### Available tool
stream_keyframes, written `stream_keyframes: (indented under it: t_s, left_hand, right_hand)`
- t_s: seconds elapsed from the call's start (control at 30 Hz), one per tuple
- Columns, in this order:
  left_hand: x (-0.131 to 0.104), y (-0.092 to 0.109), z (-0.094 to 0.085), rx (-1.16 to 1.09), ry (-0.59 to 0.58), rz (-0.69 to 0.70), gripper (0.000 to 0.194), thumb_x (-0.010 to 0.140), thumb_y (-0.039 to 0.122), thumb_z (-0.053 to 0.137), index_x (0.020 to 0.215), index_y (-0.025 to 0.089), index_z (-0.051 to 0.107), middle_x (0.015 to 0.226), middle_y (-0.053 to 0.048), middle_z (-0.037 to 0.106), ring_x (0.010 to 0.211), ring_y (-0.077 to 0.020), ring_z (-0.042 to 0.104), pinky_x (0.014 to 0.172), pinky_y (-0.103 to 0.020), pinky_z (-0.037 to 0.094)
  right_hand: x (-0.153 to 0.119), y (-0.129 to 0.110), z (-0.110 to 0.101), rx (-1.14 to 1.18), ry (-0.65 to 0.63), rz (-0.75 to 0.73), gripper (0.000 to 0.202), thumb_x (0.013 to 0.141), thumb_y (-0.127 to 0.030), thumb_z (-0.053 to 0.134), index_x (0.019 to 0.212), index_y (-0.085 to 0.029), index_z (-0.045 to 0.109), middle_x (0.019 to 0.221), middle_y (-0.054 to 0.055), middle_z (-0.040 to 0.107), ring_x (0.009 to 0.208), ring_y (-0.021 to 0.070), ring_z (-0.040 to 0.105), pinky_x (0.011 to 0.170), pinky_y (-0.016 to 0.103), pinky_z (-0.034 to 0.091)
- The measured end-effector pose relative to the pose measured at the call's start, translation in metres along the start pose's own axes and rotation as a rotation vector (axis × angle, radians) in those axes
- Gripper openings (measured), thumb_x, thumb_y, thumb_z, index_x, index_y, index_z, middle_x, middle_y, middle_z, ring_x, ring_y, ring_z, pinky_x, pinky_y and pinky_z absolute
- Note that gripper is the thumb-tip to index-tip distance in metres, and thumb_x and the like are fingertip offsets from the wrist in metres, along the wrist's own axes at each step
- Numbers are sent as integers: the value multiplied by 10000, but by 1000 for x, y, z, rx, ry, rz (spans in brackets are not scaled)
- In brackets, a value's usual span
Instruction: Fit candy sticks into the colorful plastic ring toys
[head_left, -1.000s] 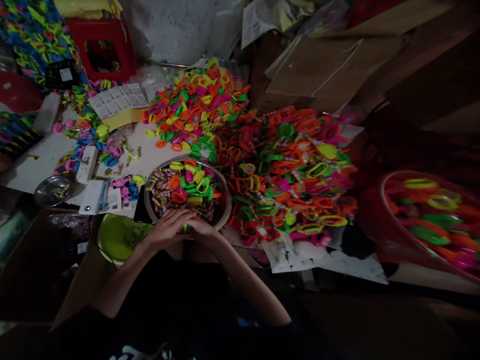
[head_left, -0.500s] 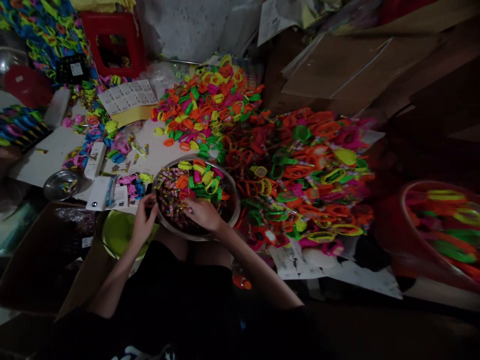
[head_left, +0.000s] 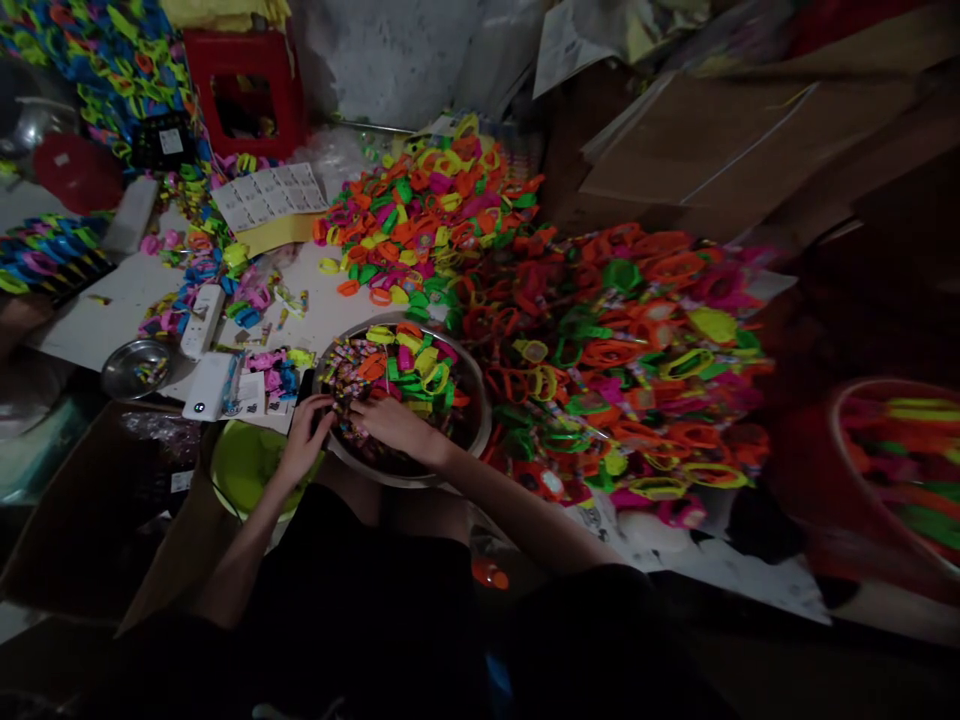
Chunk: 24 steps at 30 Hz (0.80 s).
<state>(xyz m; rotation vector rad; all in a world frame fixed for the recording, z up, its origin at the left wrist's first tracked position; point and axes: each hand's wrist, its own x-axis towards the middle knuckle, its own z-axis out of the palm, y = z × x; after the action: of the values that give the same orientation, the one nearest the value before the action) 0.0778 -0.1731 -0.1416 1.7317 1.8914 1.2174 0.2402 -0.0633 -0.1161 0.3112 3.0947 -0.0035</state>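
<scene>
A metal basin (head_left: 481, 425) rests at my lap. Small wrapped pieces (head_left: 346, 365), perhaps candy rolls, fill its left side, and bright plastic toy watches (head_left: 427, 370) lie on its right and far side. My left hand (head_left: 306, 437) is at the basin's left rim, fingers curled and thumb bent toward them. My right hand (head_left: 396, 428) reaches over the near rim, its closed fingertips among the wrapped pieces, close to the left fingers. Whatever either hand pinches is too small and dark to make out.
Heaps of toy watches (head_left: 600, 350) spread right of the basin and behind it. On the left are a white power bank (head_left: 211, 385), a power strip (head_left: 202, 322), a small metal bowl (head_left: 124, 372) and a green tub (head_left: 240, 465). A red tub (head_left: 844, 430) stands far right.
My right hand has shifted left across the wrapped pieces, toward my left hand. The left fingers have moved in over the basin's rim. The whole view has shifted slightly.
</scene>
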Motion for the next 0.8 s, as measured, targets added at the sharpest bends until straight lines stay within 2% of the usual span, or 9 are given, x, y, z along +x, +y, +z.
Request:
stream_keyframes:
  t_s: [0.1, 0.2, 0.33, 0.47, 0.53, 0.6, 0.7, 0.8]
  left_hand:
    - [0, -1, 0, 3, 1, 1, 227, 928, 345, 450, 1078, 206, 549, 1176, -68, 522, 1155, -169, 455, 1035, -364, 325]
    - [-1, 0, -1, -9, -4, -1, 225, 929, 347, 446, 1072, 206, 549, 1183, -70, 518, 1160, -168, 455, 1036, -364, 326]
    - [-1, 1, -2, -7, -15, -4, 232, 929, 350, 446, 1079, 206, 546, 1191, -72, 512, 1169, -169, 449, 1042, -366, 319]
    - [0, 0, -1, -13, -10, 2, 232, 927, 347, 450, 1077, 201, 550, 1180, -73, 517, 1165, -169, 448, 1040, -366, 317]
    - [0, -1, -1, -9, -10, 2, 235, 926, 349, 452, 1078, 200, 552, 1181, -74, 516, 1166, -171, 446, 1041, -368, 314]
    - [1, -2, -1, -4, -9, 4, 238, 926, 350, 453, 1080, 199, 553, 1181, -76, 517, 1167, -172, 445, 1041, -370, 314]
    - [0, -2, -1, 3, -12, 9, 242, 925, 353, 450, 1080, 199, 553, 1181, -78, 518, 1167, -175, 447, 1037, -370, 319]
    - [0, 0, -1, 3, -19, 4, 236, 924, 354, 452, 1067, 200, 559, 1185, -78, 514, 1170, -176, 446, 1040, -370, 318]
  right_hand:
    - [5, -3, 2, 12, 4, 24, 293, 861, -123, 433, 1091, -119, 615, 1162, 132, 552, 1043, 195, 531, 839, 307, 466]
    - [8, -1, -2, 44, 39, -1, 249, 848, -113, 462, 1024, -102, 638, 1105, 122, 594, 1141, 203, 473, 957, 333, 423]
    - [-4, 3, -17, 127, 101, -5, 244, 881, -178, 439, 1029, -107, 619, 1134, 119, 592, 1208, 215, 435, 1036, 374, 363]
    - [-21, 0, -27, 249, 43, 97, 290, 886, -173, 418, 1138, -113, 547, 1129, 132, 583, 1122, 196, 520, 961, 334, 428]
    - [-25, -6, -22, 306, 6, 132, 349, 883, -160, 408, 1222, -132, 489, 1139, 127, 578, 1093, 186, 541, 935, 331, 449]
    - [-25, -12, -11, 339, -21, 146, 390, 884, -148, 391, 1269, -137, 455, 1216, 132, 540, 1144, 188, 513, 957, 337, 444]
    - [-17, -19, 5, 335, -65, 183, 410, 893, -134, 340, 1288, -126, 450, 1281, 140, 496, 1175, 200, 490, 959, 355, 447]
    - [-10, -21, 12, 330, -67, 184, 398, 907, -161, 308, 1263, -137, 485, 1297, 131, 478, 1152, 209, 499, 924, 368, 468]
